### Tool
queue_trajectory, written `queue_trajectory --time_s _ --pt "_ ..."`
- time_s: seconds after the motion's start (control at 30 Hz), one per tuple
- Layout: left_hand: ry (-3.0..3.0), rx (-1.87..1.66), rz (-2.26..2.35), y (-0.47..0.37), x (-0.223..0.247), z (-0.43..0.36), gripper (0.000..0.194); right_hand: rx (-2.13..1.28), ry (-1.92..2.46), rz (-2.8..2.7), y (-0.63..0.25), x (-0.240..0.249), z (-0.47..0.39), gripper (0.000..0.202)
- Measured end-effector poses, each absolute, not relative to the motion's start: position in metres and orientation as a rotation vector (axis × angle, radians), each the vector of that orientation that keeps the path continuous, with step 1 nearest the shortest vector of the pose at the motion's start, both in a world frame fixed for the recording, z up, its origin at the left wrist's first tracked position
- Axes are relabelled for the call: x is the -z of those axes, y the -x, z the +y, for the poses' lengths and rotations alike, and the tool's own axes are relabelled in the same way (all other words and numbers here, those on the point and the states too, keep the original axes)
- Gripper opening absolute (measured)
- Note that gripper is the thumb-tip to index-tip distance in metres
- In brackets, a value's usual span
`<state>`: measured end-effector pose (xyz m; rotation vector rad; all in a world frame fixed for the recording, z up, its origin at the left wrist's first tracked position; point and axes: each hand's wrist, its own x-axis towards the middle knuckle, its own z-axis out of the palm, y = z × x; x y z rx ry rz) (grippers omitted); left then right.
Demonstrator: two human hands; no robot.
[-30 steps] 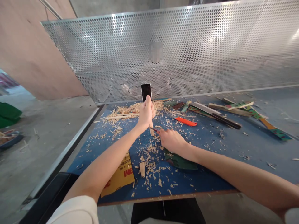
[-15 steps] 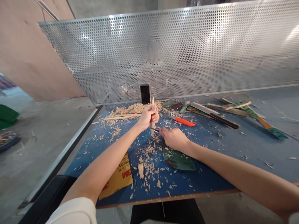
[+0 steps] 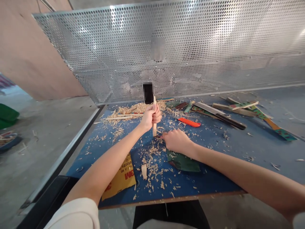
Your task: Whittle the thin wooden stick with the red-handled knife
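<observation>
My left hand (image 3: 152, 116) is wrapped around a slim pale wooden stick (image 3: 154, 129), held upright with its pointed tip above the thumb. My right hand (image 3: 177, 140) is closed around a small knife (image 3: 158, 136). The thin dark blade lies at the stick's lower end; most of the handle is hidden in my fingers. Wood shavings (image 3: 152, 152) cover the blue table (image 3: 95, 152) below. Under my right wrist lies a dark green sheet (image 3: 183, 162). A yellow sandpaper sheet (image 3: 121, 178) sits beside my left forearm, next to a short wood chip (image 3: 144, 171).
An orange-handled cutter (image 3: 189, 122) lies right of my left hand. Further right are a black-handled saw (image 3: 221, 117) and painted wood strips (image 3: 269, 122). A phone (image 3: 148, 93) leans against the perforated metal screen (image 3: 114, 63), behind a heap of shavings (image 3: 133, 110).
The blade has slid down the stick to its lower end as my right hand moved slightly down. My left hand and the stick shifted a little up. The view has tilted slightly.
</observation>
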<state>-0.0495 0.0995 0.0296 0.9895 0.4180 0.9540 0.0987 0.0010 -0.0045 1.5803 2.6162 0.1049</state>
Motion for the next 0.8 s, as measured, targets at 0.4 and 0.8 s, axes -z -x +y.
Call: queue_trajectory --time_s 0.4,0.8 --pt "-1.072 -1.106 0.579 0.039 -0.026 0.099 0.04 -0.071 -1.788 2.575 -0.101 0.007 0.001 0.04" --pt "-1.056 -1.126 0.578 0.046 -0.024 0.101 0.039 -0.113 -1.645 2.598 -0.098 0.001 -0.009 0.034"
